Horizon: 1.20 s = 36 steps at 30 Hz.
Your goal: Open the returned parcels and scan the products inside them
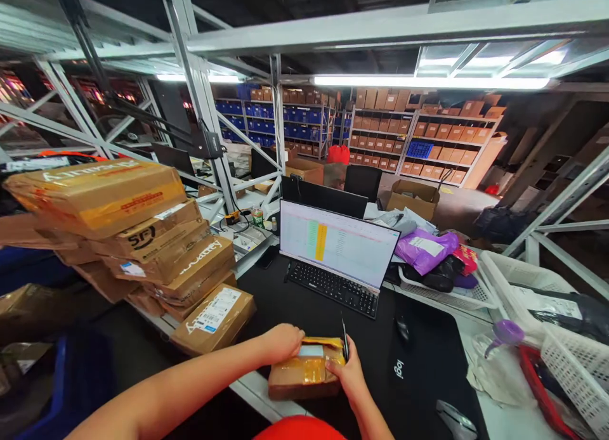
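A small brown cardboard box [288, 380] with yellow tape lies at the front edge of the black desk mat. Its top is partly open, and something pale [311, 350] shows at the gap. My left hand [284, 342] is closed on the box's far left edge, fingertips partly hidden. At the right side, my right hand [351, 370] has its thumb on the taped top and grips a slim black utility knife [346, 346], blade pointing up and away. Behind the box stand a keyboard [333, 288] and a lit monitor [337, 243] showing a spreadsheet.
Taped cartons [157, 237] are stacked high on the left, with a labelled carton [216, 319] nearest my left arm. A mouse [402, 329] and a handheld scanner [455, 420] lie on the right. Beyond them are white baskets [578, 364] and a purple parcel [425, 250].
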Tool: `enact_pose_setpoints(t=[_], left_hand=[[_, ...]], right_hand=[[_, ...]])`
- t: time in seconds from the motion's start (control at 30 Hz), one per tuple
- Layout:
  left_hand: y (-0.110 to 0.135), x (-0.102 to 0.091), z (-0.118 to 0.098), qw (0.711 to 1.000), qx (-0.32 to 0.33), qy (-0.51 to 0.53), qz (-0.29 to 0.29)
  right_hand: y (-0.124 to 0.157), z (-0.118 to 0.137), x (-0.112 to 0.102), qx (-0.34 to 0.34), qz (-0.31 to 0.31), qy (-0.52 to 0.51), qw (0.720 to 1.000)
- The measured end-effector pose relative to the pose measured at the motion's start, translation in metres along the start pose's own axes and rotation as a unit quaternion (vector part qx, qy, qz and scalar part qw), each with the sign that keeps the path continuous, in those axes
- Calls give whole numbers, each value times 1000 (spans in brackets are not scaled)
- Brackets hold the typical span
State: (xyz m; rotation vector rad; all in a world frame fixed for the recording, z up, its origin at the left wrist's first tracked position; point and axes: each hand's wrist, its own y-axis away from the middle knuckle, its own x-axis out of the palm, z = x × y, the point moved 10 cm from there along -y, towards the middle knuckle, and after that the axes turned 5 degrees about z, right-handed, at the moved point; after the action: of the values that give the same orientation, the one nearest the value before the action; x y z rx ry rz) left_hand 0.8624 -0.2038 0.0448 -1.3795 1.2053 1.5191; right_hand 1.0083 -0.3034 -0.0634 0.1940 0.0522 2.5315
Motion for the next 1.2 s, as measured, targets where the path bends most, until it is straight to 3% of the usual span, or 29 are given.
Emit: enact_pose_setpoints(t=[0.23,0.37,0.47,0.57,0.77,0.9,1.0,1.1,1.2], left_hand=[[11,-9,12,988,-70,133,-42],[8,-5,-4,982,-72,176,-17],[-3,-3,-23,978,-78,195,-3],[-16,-4,-28,973,-93,212,2],[-32,-8,1,955,-38,287,57],[-30,5,19,935,-9,343,94],[-32,13,26,937,-9,338,90],[-39,3,30,954,-28,292,56],[-32,-24,18,972,-52,230,-3]], right_hand=[[8,13,-2,34,14,10,999],[14,18,-3,44,-5,19,999],[21,19,-3,43,-7,23,999],[25,19,-4,47,-7,-5,999],[26,29,1,48,20,-11,999],[37,27,7,56,52,-23,997],[45,17,-1,73,23,-49,996],[45,15,-4,78,8,-50,996],[39,15,-4,95,-4,-39,995]])
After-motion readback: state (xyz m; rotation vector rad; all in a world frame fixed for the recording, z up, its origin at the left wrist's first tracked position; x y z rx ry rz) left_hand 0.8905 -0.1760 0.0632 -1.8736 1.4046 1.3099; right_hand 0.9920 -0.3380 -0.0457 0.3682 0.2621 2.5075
